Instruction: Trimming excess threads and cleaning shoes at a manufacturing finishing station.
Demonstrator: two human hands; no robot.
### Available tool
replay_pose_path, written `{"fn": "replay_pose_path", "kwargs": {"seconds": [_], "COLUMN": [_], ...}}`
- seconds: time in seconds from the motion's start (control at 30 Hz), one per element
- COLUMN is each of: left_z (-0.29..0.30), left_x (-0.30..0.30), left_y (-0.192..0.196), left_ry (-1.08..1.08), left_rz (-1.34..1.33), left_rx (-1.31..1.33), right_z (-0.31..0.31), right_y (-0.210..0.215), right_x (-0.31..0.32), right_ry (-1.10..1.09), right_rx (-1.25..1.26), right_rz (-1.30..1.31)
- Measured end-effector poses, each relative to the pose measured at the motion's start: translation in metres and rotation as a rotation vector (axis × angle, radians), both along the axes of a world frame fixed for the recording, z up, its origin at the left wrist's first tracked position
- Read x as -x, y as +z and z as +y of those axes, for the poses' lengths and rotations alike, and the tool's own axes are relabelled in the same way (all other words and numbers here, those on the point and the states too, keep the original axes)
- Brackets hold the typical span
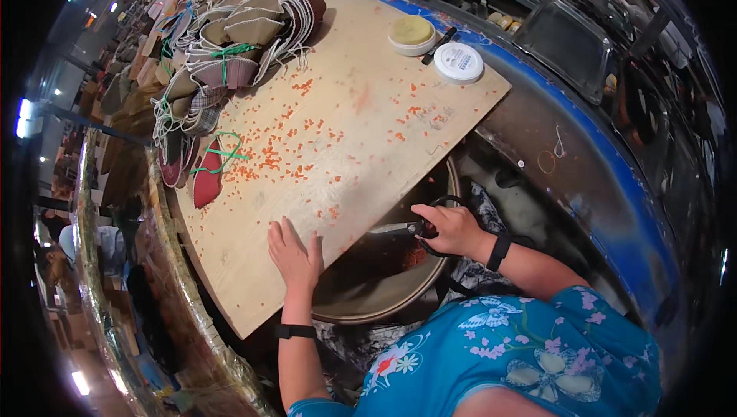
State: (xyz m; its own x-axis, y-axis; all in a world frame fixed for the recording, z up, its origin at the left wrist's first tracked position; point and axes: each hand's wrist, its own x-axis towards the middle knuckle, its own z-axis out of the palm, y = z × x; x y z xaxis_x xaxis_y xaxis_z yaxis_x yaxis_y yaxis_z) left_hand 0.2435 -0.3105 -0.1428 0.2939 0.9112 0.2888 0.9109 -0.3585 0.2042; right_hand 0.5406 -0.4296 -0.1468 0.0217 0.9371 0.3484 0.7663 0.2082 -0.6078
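Note:
My left hand [295,257] lies flat near the front edge of the wooden board [261,263], fingers stretched and holding nothing. In my right hand [454,231] is a pair of black-handled scissors [399,229], its blades pointing left past the board's edge, over a round bin [376,311]. Orange scraps [269,158] are strewn over the board, and a few reddish ones show inside the bin. A red shoe upper [207,179] with a green tie rests at the board's left edge, beside a heap of stitched shoe uppers [223,56].
At the board's far right stand a round tub with a yellow pad [412,31] and a white round lid [458,62]. A blue-edged table [606,156] curves round the right side, with dark trays [564,49] beyond. Wrapped rails [184,279] run along the left.

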Motion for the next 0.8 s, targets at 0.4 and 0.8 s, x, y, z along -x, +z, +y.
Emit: {"fn": "replay_pose_path", "kwargs": {"seconds": [0.4,0.8], "left_z": [-0.016,-0.081], "left_x": [-0.076,0.026], "left_y": [0.009,0.007], "left_ry": [-0.171,0.050], "left_rz": [-0.131,-0.171], "left_rx": [-0.029,-0.136], "right_z": [0.001,0.001], "right_y": [-0.005,0.000], "right_x": [0.000,0.004], "right_ry": [0.003,0.002], "right_rx": [-0.051,-0.035], "right_rz": [0.006,0.020]}}
